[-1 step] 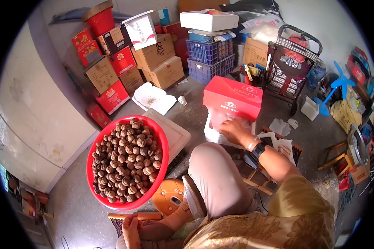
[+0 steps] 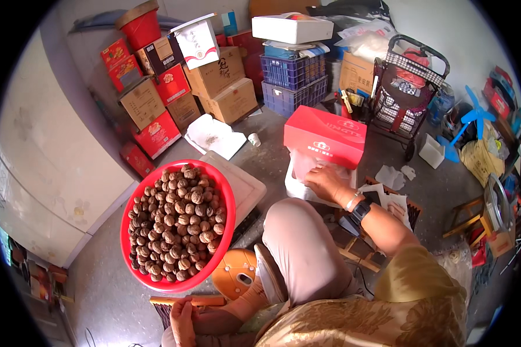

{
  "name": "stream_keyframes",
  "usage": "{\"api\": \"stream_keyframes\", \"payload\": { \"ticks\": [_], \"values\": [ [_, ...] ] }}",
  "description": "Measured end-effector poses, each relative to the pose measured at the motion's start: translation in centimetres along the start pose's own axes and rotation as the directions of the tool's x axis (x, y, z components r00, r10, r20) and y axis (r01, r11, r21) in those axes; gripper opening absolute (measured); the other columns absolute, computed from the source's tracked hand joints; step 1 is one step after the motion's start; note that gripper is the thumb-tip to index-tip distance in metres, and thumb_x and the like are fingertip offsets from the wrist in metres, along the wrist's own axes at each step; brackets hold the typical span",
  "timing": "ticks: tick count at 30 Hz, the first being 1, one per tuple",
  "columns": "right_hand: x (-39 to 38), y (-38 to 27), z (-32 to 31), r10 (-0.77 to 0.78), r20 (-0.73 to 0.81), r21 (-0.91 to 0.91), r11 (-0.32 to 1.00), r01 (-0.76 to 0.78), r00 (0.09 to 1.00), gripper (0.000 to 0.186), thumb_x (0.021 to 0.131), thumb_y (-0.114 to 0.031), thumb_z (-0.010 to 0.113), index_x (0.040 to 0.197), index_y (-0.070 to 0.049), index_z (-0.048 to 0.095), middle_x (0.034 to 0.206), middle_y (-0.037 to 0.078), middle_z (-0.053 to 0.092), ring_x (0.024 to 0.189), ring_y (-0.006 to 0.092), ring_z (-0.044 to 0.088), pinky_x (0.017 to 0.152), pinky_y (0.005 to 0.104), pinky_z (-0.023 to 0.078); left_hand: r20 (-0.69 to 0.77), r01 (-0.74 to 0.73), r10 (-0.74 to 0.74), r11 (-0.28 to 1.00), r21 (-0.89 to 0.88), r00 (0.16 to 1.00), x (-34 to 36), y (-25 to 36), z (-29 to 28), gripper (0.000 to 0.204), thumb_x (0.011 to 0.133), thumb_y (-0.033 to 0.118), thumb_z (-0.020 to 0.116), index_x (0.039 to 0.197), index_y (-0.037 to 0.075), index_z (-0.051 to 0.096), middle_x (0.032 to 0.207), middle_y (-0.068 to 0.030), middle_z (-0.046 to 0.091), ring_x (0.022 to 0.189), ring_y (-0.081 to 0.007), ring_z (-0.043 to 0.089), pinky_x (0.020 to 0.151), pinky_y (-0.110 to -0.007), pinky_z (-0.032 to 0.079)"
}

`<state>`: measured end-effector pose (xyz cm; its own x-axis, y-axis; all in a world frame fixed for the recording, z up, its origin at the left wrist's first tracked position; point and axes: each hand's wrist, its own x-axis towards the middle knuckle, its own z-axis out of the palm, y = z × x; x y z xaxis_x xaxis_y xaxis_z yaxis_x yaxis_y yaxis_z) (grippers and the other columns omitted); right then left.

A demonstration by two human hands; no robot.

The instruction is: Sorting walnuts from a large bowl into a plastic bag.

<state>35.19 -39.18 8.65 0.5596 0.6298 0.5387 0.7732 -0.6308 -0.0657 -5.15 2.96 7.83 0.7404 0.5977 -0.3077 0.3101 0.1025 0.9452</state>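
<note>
My right hand (image 2: 325,183), with a watch and a bracelet at the wrist, reaches forward and grips a translucent plastic bag (image 2: 300,171). The bag lies on the floor in front of a long red carton (image 2: 324,136). A red plastic basin (image 2: 230,199) heaped with walnuts (image 2: 176,225) sits to my left, resting partly on a white flat box (image 2: 248,188). My left hand (image 2: 182,321) is low at the bottom edge, its fingers curled at a wooden slat (image 2: 188,301). My bent knee (image 2: 301,243) lies between the two hands.
Stacked cardboard and red cartons (image 2: 173,87) line the back left. Blue crates (image 2: 292,78) with a white box on top stand at the back. A wheeled shopping cart (image 2: 408,87) is at the right. An orange plastic object (image 2: 240,273) lies by my foot.
</note>
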Motion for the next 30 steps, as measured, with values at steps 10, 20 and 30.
{"api": "stream_keyframes", "payload": {
  "ticks": [10, 20, 30],
  "values": [
    [9.7, -8.0, -7.2, 0.061, 0.264, 0.701, 0.673, -0.235, 0.963, 0.023, 0.092, -0.018, 0.068, 0.083, 0.000, 0.059, 0.071, 0.005, 0.060, 0.067, 0.0104, 0.057, 0.059, 0.0304, 0.046, 0.034, -0.062, 0.060, 0.996, 0.058, 0.998, -1.2, 2.1, 2.3, 0.015, 0.093, 0.010, 0.061, 0.101, -0.001, 0.067, 0.073, -0.0013, 0.061, 0.063, -0.0078, 0.055, 0.058, -0.022, 0.045],
    [11.2, -27.2, -4.2, -0.660, 0.730, 0.632, 0.553, -0.543, 0.177, 0.023, 0.097, -0.022, 0.060, 0.096, 0.001, 0.064, 0.073, 0.007, 0.065, 0.064, 0.0142, 0.067, 0.056, 0.0279, 0.057, 0.380, -0.054, 0.000, 0.990, 0.131, 0.925, -1.6, 2.4, 3.9, 0.013, 0.094, 0.011, 0.063, 0.097, 0.000, 0.068, 0.081, -0.0013, 0.065, 0.074, -0.0082, 0.060, 0.067, -0.023, 0.049],
    [7.1, -33.8, 5.2, -0.610, 0.773, 0.454, 0.342, -0.823, 0.173, 0.028, 0.100, -0.020, 0.052, 0.104, 0.006, 0.062, 0.087, 0.017, 0.069, 0.080, 0.0277, 0.072, 0.071, 0.0395, 0.061, 0.477, 0.029, -0.034, 0.999, 0.018, 0.878, -1.1, 0.7, 2.7, 0.041, 0.097, 0.041, 0.064, 0.113, 0.004, 0.060, 0.095, -0.0001, 0.065, 0.083, -0.0089, 0.061, 0.075, -0.025, 0.051]
  ]
}}
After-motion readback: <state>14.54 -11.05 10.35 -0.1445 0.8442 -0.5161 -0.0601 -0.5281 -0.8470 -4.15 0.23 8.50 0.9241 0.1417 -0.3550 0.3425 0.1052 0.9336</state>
